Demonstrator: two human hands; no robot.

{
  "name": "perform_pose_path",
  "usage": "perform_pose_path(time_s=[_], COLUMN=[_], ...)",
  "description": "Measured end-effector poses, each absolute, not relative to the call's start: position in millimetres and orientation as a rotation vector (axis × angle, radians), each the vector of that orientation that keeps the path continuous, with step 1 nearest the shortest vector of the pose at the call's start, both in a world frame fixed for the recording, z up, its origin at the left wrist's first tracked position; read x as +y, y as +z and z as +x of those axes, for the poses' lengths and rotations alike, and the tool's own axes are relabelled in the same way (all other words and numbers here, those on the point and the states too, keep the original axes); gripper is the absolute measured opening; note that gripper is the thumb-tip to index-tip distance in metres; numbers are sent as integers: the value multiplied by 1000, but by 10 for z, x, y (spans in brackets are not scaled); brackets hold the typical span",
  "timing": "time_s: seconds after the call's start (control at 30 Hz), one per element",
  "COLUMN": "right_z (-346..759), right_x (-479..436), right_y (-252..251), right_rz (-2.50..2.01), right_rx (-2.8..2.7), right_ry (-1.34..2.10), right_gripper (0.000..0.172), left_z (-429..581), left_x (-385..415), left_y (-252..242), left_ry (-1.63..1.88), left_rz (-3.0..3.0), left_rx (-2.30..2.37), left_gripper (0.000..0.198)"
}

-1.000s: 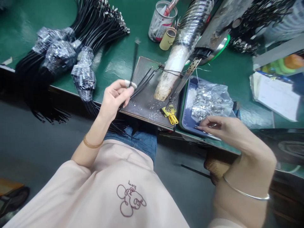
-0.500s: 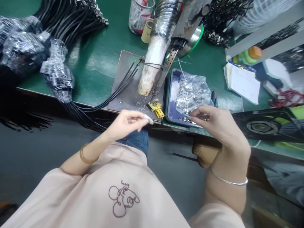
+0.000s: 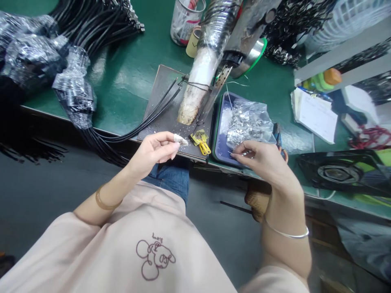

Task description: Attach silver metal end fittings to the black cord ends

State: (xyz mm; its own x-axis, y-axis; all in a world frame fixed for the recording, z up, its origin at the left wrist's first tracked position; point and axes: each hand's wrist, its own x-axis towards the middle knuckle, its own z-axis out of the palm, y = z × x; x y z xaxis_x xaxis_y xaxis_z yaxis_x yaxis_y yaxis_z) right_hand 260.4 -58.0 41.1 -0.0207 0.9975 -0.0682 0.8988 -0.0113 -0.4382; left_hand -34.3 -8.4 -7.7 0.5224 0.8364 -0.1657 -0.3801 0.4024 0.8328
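My left hand (image 3: 157, 149) is just off the front edge of the dark work board (image 3: 154, 91), thumb and fingers pressed together. A white wrap covers its index fingertip; whatever the pinch holds is hidden. Over the blue tray (image 3: 224, 132), my right hand (image 3: 262, 158) pinches a small metal piece whose thin end shows at the fingertips. A clear plastic bag (image 3: 250, 122) of small metal parts lies in that tray, right behind the hand. Black cables (image 3: 143, 126) run over the board, their tips near a white-wrapped tube (image 3: 198, 73). A yellow clip-like tool (image 3: 202, 143) lies between the hands.
Plastic-wrapped cable bundles (image 3: 75, 87) fill the left of the green table (image 3: 119, 81). A metal holder (image 3: 224, 75) slants down beside the wire spool (image 3: 253, 59). Pliers (image 3: 277, 134), a paper pad (image 3: 316, 114) and a black fan (image 3: 339, 171) stand to the right.
My right hand has shifted left over the tray and lifted slightly, with a small piece at its fingertips. My left hand has drawn a little left and up. The view has tilted slightly.
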Motion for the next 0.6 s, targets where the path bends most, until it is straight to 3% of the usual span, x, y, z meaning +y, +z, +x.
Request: perform_pose_path(time_s=[0.2,0.37,0.6], right_z=[2665,2670,2260], right_x=[-596,-604,-847], right_y=[368,302,303], right_rz=[-1976,-1958,-1823], right_rx=[-2035,-1954,-1449], right_ry=[504,562,278], right_gripper=[23,20,14], left_z=[-248,-202,-173], left_x=[-125,-146,-167], left_y=[-43,-45,-60], left_ry=[846,834,840], left_rz=[1015,1097,1193], left_rx=[696,679,732], left_gripper=[15,16,9])
